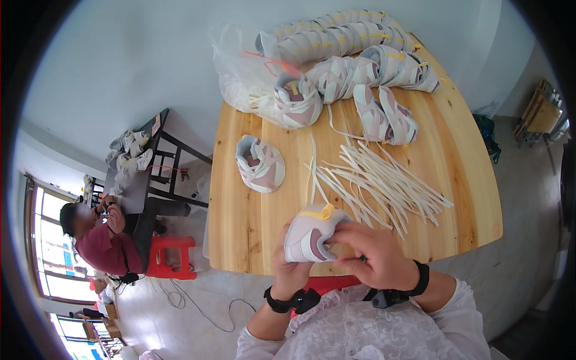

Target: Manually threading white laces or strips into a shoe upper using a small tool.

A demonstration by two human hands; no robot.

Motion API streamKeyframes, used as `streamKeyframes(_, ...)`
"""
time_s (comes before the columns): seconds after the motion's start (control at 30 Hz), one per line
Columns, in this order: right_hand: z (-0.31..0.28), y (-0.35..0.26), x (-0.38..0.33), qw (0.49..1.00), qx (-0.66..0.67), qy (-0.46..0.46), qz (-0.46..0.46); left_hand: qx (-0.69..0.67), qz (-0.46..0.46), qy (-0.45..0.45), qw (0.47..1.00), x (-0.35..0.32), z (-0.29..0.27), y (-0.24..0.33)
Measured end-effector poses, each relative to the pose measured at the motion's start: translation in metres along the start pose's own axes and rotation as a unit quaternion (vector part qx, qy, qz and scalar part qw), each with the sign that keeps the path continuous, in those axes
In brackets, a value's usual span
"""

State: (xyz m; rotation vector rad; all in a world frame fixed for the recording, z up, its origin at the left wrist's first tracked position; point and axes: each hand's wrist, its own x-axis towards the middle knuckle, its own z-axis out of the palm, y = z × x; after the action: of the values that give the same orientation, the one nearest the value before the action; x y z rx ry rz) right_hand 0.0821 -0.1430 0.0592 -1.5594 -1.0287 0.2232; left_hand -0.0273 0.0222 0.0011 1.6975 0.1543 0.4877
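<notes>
Close to the table's near edge, a white and mauve shoe upper (309, 237) with a yellow loop is held up between my hands. My left hand (289, 267) wraps its left and lower side. My right hand (379, 253) is closed at the upper's right edge, its fingertips partly hidden by the material. A small dark green bit (362, 258) shows by the right fingers; I cannot make out what it is. Just beyond lies a loose pile of flat white shoelaces (384, 186). A laced shoe upper (261, 165) sits to the left of the laces.
The wooden table (237, 234) bears rows of nested uppers (342, 42) at the back, a clear plastic bag (231, 78), another laced upper (298, 102) and a pair of uppers (384, 115). Leftward, a person (111, 240) sits at a dark table near a red stool (171, 257).
</notes>
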Motion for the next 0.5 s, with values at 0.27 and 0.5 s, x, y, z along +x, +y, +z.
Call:
streamKeyframes(0.27, 0.016, 0.013, -0.013, 0.98, -0.156, 0.041, -0.115, -0.233, -0.056, -0.016, 0.971, -0.01, -0.002, -0.015)
streamKeyframes(0.5, 0.0, 0.009, -0.009, 0.923, -0.325, -0.082, -0.191, -0.323, -0.171, -0.053, 0.929, 0.011, -0.02, 0.021)
